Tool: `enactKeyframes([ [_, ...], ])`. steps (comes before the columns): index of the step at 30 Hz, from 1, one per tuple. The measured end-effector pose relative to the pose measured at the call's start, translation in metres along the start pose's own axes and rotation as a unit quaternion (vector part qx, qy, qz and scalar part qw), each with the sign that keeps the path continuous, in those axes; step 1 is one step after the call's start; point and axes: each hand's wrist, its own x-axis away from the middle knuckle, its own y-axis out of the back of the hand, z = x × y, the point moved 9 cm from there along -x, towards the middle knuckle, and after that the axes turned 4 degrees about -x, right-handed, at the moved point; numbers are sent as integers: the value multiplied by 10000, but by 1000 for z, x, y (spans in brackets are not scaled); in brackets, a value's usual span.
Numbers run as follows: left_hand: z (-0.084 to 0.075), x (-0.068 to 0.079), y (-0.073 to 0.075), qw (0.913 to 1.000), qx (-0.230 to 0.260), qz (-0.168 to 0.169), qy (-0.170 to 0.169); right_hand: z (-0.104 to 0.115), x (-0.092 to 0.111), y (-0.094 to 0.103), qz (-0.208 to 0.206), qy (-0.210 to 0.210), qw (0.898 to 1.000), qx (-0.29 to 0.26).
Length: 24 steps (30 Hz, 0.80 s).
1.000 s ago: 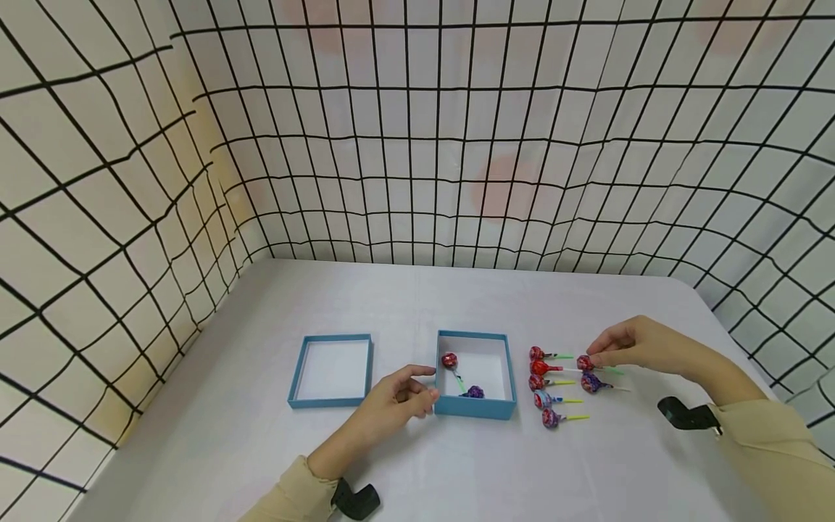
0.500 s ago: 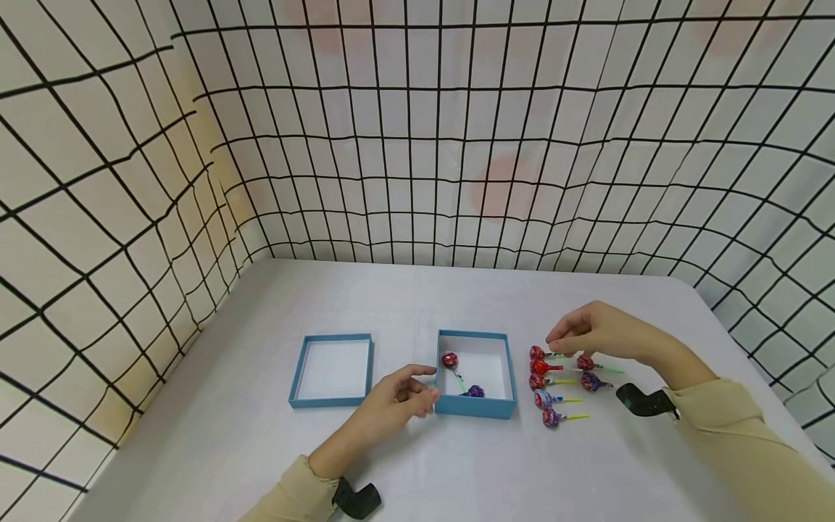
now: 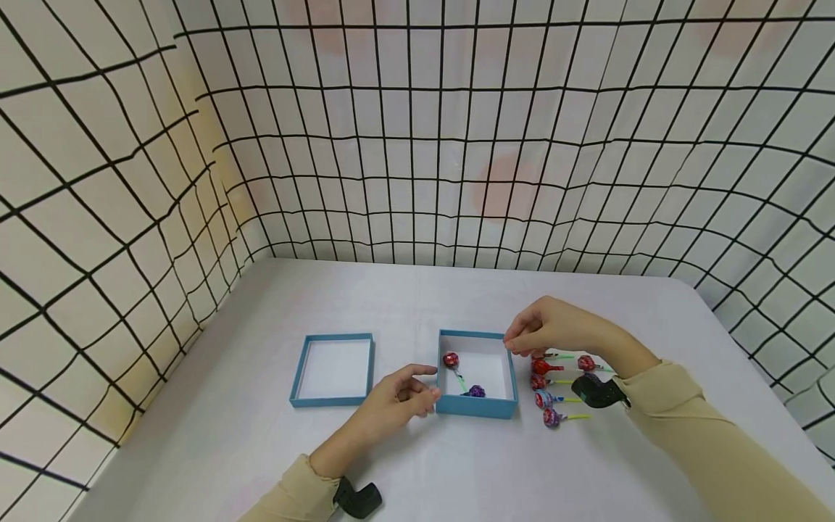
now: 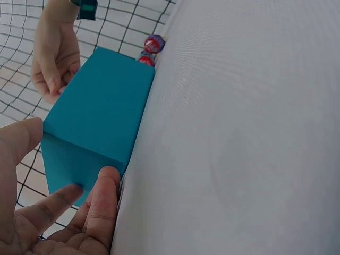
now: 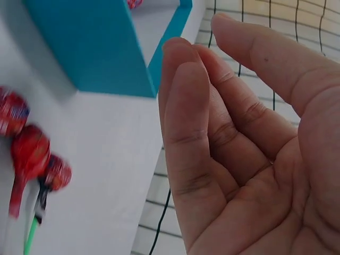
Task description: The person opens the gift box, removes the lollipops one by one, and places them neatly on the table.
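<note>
My left hand (image 3: 390, 407) rests beside the blue box (image 3: 475, 407), its fingertips (image 4: 109, 172) touching the left wall. Inside the box lie a red-wrapped lollipop (image 3: 450, 359) and a purple-wrapped lollipop (image 3: 477, 391). Over the box's right rim is my right hand (image 3: 554, 325), with bent fingers and thumb apart and nothing between them in the right wrist view. Under and beside that hand, several wrapped lollipops form a column, among them a red one (image 3: 543, 367) and a purple one (image 3: 551, 417). Another red lollipop (image 3: 586, 363) lies to their right; the wrist camera partly covers one near it.
A shallow blue-rimmed box lid (image 3: 331, 401) lies inside up, left of the box. White cloth covers the table (image 3: 404, 297). Black netting (image 3: 411, 174) over pale walls surrounds the back and sides.
My right hand has moved left, from the red lollipop at the far right, across the column to the box's right rim. My left hand stays in place, and the lollipops lie where they were.
</note>
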Motion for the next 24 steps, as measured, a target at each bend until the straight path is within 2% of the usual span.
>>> enactKeyframes([
  [10,-1,-1,0,10000,7,-6,-50,22,-16,-23,242,83,9996,-80],
  [24,0,-1,0,10000,16,14,-30,20,-40,-50,442,-135,9986,-261],
])
